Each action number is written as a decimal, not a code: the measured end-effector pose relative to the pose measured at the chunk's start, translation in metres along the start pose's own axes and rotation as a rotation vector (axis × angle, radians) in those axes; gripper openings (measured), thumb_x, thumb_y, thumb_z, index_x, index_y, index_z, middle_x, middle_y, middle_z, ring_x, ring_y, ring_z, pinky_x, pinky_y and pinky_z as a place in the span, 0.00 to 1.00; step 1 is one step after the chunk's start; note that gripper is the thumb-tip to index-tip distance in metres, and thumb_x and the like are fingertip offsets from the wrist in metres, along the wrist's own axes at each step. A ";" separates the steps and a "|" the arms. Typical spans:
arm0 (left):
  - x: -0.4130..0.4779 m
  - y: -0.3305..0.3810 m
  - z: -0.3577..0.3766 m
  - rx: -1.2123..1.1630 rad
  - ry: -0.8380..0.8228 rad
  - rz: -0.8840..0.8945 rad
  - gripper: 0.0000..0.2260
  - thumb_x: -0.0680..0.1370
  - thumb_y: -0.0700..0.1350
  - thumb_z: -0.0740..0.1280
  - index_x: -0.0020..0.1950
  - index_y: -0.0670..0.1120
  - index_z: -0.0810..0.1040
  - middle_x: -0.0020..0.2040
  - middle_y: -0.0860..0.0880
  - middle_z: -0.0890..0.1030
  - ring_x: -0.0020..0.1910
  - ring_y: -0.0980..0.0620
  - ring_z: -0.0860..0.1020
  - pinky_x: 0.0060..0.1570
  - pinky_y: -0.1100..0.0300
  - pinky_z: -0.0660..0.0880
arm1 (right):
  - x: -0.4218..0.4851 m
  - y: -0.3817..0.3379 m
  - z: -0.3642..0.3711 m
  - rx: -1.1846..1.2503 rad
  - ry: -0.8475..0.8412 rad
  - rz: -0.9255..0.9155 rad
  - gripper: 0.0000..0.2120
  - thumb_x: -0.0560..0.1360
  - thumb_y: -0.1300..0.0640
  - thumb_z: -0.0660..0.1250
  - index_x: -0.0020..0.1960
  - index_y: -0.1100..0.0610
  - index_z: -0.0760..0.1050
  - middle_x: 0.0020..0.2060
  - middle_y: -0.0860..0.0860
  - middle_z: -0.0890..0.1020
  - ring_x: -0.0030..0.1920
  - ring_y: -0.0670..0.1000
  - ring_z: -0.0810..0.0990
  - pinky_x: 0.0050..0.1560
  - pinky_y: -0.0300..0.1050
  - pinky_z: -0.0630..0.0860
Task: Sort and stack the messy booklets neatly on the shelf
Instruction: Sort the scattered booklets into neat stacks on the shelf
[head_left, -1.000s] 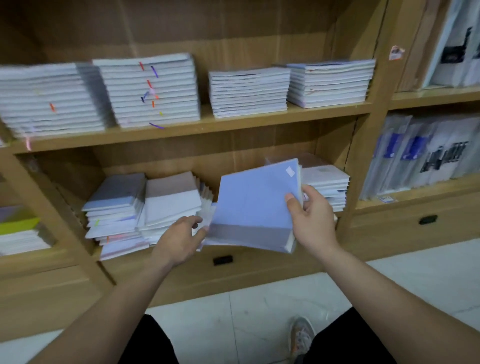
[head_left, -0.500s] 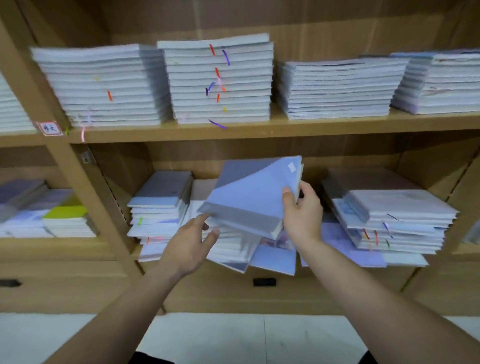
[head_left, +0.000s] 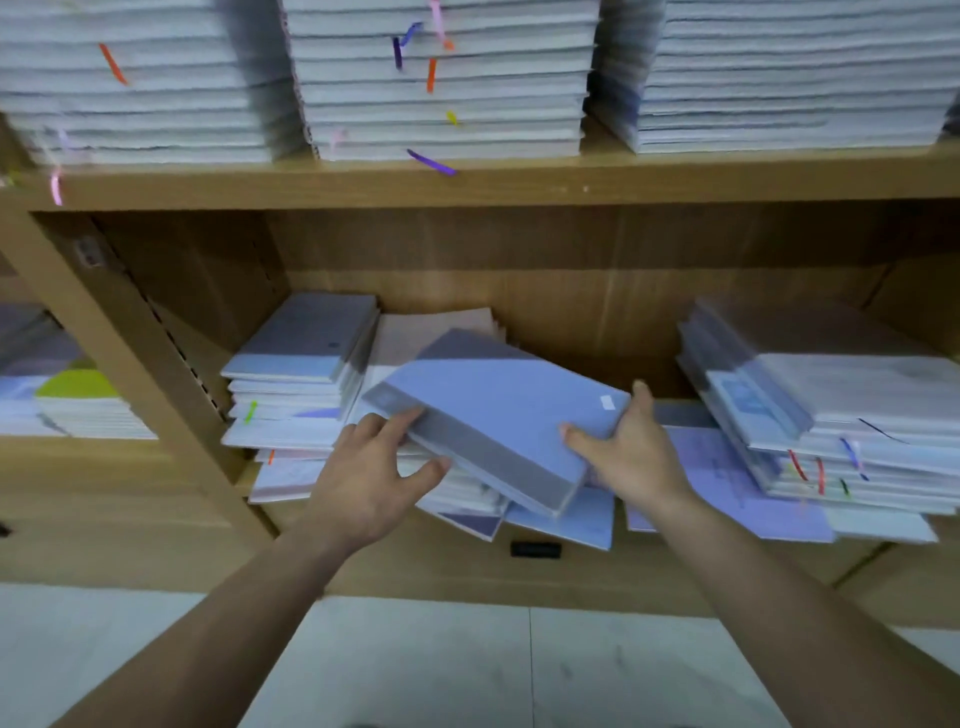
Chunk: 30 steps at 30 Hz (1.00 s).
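A person's left hand (head_left: 369, 478) and right hand (head_left: 631, 452) grip a bundle of blue booklets (head_left: 498, 410) at its two near corners, and the bundle tilts down towards the left hand. The right thumb lies on the cover. Directly under the grip, loose booklets (head_left: 566, 517) lie askew and jut over the shelf edge. Left of the grip stands an uneven pile (head_left: 301, 374), and right of it a slumped pile (head_left: 841, 415) with coloured tabs. Above the grip, the upper shelf board (head_left: 675, 182) carries tall white stacks (head_left: 441, 98).
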<state>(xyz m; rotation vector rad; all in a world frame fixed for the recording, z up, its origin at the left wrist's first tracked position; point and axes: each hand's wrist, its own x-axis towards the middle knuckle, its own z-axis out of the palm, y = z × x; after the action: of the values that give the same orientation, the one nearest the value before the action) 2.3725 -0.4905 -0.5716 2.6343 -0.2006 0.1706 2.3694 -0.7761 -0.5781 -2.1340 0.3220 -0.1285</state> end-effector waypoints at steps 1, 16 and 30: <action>0.000 0.000 0.001 -0.007 0.005 -0.004 0.32 0.73 0.68 0.62 0.75 0.59 0.65 0.58 0.53 0.73 0.62 0.50 0.68 0.64 0.52 0.69 | 0.002 0.001 -0.001 -0.026 -0.015 -0.004 0.52 0.61 0.28 0.71 0.76 0.53 0.58 0.66 0.48 0.74 0.61 0.54 0.78 0.56 0.59 0.78; -0.010 0.016 -0.005 -0.143 -0.078 0.016 0.38 0.70 0.68 0.69 0.76 0.60 0.60 0.62 0.57 0.70 0.63 0.53 0.69 0.63 0.51 0.72 | -0.004 -0.015 -0.011 -0.348 -0.069 -0.113 0.24 0.70 0.31 0.67 0.52 0.50 0.72 0.48 0.46 0.75 0.45 0.50 0.79 0.44 0.55 0.80; 0.003 -0.016 -0.030 -0.046 0.003 -0.096 0.42 0.67 0.73 0.65 0.76 0.55 0.67 0.75 0.52 0.68 0.73 0.47 0.61 0.70 0.49 0.62 | -0.008 -0.043 0.040 0.101 -0.146 -0.054 0.06 0.80 0.47 0.64 0.51 0.48 0.71 0.43 0.42 0.80 0.43 0.46 0.79 0.41 0.45 0.75</action>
<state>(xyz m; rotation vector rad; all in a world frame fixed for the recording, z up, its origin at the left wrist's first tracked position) 2.3756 -0.4619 -0.5523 2.5910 -0.0761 0.1364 2.3781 -0.7192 -0.5637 -2.0394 0.1691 -0.0191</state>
